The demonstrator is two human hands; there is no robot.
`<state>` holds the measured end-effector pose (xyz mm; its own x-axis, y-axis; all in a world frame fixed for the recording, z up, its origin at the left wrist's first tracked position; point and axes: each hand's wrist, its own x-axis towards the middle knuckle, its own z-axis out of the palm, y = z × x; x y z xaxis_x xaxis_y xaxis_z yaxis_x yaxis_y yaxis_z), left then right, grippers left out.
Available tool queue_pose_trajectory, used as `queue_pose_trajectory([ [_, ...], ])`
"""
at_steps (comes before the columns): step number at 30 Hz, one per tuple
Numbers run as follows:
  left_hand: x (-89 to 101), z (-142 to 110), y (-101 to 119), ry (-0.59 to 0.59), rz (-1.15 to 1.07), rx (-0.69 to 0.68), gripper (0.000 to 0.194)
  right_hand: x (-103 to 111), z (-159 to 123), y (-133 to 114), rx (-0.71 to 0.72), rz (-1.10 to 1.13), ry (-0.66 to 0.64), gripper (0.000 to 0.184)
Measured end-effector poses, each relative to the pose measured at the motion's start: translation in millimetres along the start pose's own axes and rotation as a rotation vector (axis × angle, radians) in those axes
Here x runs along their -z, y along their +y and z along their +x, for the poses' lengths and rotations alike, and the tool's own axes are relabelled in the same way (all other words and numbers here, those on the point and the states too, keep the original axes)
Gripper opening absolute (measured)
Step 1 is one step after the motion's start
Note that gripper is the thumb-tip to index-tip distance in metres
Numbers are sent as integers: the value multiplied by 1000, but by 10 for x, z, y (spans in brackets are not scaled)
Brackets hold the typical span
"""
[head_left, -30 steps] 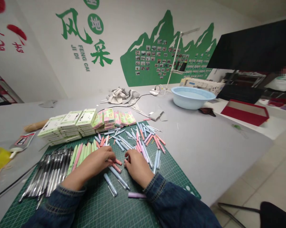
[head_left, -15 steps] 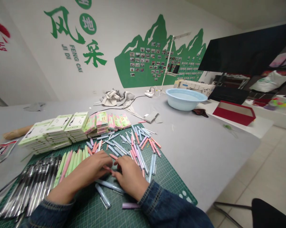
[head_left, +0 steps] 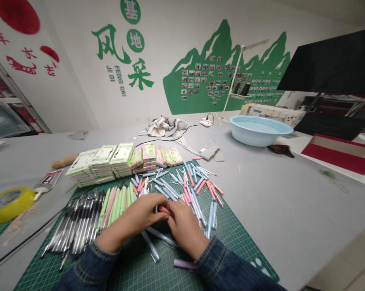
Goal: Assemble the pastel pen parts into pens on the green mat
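My left hand [head_left: 144,214] and my right hand [head_left: 187,226] meet above the green cutting mat [head_left: 240,246]. Between them, their closed fingers grip a pinkish-red pen part [head_left: 164,209], mostly hidden by the fingers. Loose blue pen parts [head_left: 197,206] lie beyond and to the right of my hands, mixed with pink and purple ones. A blue pen barrel [head_left: 151,246] lies below the hands, and a purple piece [head_left: 185,264] is near my right cuff. Left of my left wrist lie light green pens [head_left: 118,202] with a pink one among them, beside clear pens with black grips [head_left: 79,226].
Stacked white-green boxes [head_left: 122,157] and pink-green boxes [head_left: 149,152] stand behind the pens. Yellow tape [head_left: 14,204] and a glue tube [head_left: 49,180] lie left. Cloth [head_left: 161,127], a blue basin [head_left: 258,135] and a red box [head_left: 337,157] stand farther back.
The view has swung left, so the scene sits farther right and the yellow tape shows. Both hands remain together, with the red end of the pen part now showing between them.
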<state>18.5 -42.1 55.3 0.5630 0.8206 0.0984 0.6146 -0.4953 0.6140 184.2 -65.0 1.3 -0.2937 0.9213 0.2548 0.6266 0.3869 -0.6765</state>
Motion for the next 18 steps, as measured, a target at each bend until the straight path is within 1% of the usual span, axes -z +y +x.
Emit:
queue_pose_trajectory([
  [1,33,6,-12,50,-43,43,16,11,12,9,-19,44,8,11],
  [3,138,27,-96,230,-48,176,19,29,37,27,-68,178,24,9],
  [5,260,73,-237,461,84,352,22,42,58,35,-115,352,24,10],
  [6,307,108,-315,513,177,423,22,46,66,35,-131,433,17,12],
  [7,333,151,-392,522,272,477,22,50,72,34,-140,499,9,15],
  [9,309,258,-526,420,410,573,21,56,79,31,-151,569,6,17],
  [10,262,315,-578,367,454,630,21,58,81,32,-158,578,10,17],
  [12,126,423,-655,334,485,688,21,63,84,40,-177,574,28,16],
  [15,-71,529,-721,322,508,706,21,77,89,54,-190,552,73,13],
  [18,-165,562,-758,305,527,690,21,91,95,53,-192,575,90,10],
])
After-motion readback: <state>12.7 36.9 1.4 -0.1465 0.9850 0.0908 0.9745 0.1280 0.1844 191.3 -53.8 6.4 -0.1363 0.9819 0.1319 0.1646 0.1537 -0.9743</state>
